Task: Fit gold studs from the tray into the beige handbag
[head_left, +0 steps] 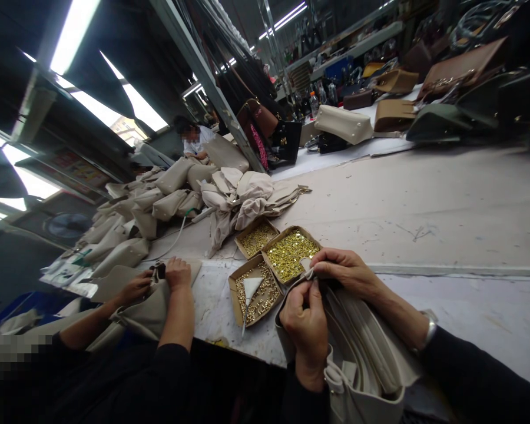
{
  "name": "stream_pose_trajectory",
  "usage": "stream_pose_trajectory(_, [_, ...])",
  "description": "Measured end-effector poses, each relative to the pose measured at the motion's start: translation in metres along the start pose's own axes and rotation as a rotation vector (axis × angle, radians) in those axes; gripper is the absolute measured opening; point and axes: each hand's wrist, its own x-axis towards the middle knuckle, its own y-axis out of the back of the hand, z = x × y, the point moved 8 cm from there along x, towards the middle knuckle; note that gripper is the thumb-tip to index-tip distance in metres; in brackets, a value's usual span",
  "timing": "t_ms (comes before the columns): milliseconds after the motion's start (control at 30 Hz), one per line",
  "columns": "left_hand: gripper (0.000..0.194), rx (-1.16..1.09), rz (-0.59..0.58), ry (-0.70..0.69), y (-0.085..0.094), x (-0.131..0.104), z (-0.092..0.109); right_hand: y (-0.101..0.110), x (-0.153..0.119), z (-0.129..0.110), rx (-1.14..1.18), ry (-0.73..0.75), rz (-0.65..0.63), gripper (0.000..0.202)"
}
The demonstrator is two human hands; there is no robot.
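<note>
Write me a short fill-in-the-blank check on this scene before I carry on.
The left hand and right hand pinch the bag.
A silver band circles the person's ____ wrist.
Small metal pieces lie in ____ open boxes.
The neighbouring co-worker's sleeves are ____.

Missing words: right; three; black.

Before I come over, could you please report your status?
Left hand and right hand pinching beige bag. Parts trays close beyond. Co-worker's hands off left.
</note>
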Motion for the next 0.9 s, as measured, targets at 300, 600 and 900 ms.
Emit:
stream_pose_trajectory(300, [0.016,-0.001,0.003,0.013,0.001,0.002,-0.002,0.002,0.004,-0.002,-0.022,0.039,0.023,0.026])
stream_pose_trajectory(600, [0.013,-0.027,-0.015,0.061,0.003,0.006,-0.004,0.003,0.004,0.003,-0.093,-0.008,-0.084,0.036])
stream_pose_trajectory(900, [0.014,-0.061,-0.036,0.152,-0.002,0.007,-0.012,-0.003,0.001,-0.008,-0.141,0.010,-0.163,0.031])
